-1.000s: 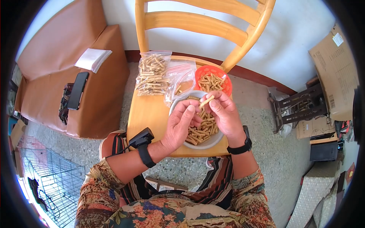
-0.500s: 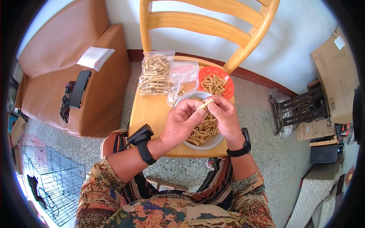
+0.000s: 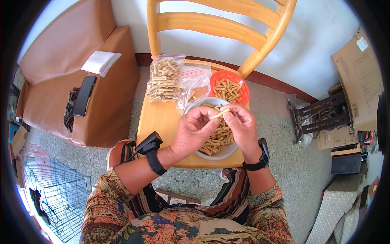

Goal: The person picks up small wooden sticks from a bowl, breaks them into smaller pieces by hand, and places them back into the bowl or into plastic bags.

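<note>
One short tan stick point(image 3: 220, 114), looking like a dried root or snack stick, is pinched at its two ends by my left hand point(image 3: 196, 128) and my right hand point(image 3: 241, 126). Both hands are closed on it above a pale grey bowl point(image 3: 227, 155) full of similar sticks point(image 3: 215, 143). Just behind the bowl stands a red-orange plastic basket point(image 3: 245, 90) holding more sticks point(image 3: 227, 90). To the left lies a filled clear zip bag point(image 3: 165, 79). Between bag and basket rests a mostly flat clear zip bag point(image 3: 196, 81) with a few pieces inside.
Everything stands on a wooden chair seat point(image 3: 158, 126) with a slatted back point(image 3: 211, 25). At left is a brown sofa point(image 3: 107, 89) with a phone point(image 3: 85, 95) and a white packet point(image 3: 100, 62) on its arm. A wire cage point(image 3: 59, 191) and cardboard box point(image 3: 359, 77) flank the area.
The stick between my fingers has turned to lie flatter, and my right fingers have shifted slightly right. The view has moved a little; the bowl, basket and bags stay put.
</note>
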Motion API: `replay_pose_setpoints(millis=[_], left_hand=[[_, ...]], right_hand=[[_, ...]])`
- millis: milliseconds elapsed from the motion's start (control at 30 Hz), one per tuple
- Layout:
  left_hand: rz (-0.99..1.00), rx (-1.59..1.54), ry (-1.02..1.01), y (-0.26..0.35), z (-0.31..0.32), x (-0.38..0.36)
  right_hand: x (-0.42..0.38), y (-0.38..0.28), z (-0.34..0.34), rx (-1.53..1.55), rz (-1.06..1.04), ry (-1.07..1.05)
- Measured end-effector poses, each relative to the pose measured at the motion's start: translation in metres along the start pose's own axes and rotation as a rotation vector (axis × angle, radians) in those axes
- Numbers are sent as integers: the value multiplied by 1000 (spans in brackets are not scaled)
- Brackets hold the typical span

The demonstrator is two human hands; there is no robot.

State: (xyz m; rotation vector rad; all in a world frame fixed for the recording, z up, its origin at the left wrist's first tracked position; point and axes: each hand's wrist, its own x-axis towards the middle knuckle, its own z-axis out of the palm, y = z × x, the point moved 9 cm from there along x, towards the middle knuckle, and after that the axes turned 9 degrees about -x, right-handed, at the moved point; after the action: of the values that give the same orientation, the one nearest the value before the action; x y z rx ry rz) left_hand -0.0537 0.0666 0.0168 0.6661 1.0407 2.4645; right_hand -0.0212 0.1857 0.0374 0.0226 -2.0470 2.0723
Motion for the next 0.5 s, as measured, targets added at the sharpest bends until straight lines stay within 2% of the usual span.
replay_pose_setpoints(millis=[200,333,500], left_hand=[[46,30,43,3,2,0],[-2,31,18,-1,-4,-2],[83,189,40,4,-7,-2]], right_hand=[[1,11,2,113,53,-62],[0,13,1,72,54,-72],[-1,13,0,9,33,-70]])
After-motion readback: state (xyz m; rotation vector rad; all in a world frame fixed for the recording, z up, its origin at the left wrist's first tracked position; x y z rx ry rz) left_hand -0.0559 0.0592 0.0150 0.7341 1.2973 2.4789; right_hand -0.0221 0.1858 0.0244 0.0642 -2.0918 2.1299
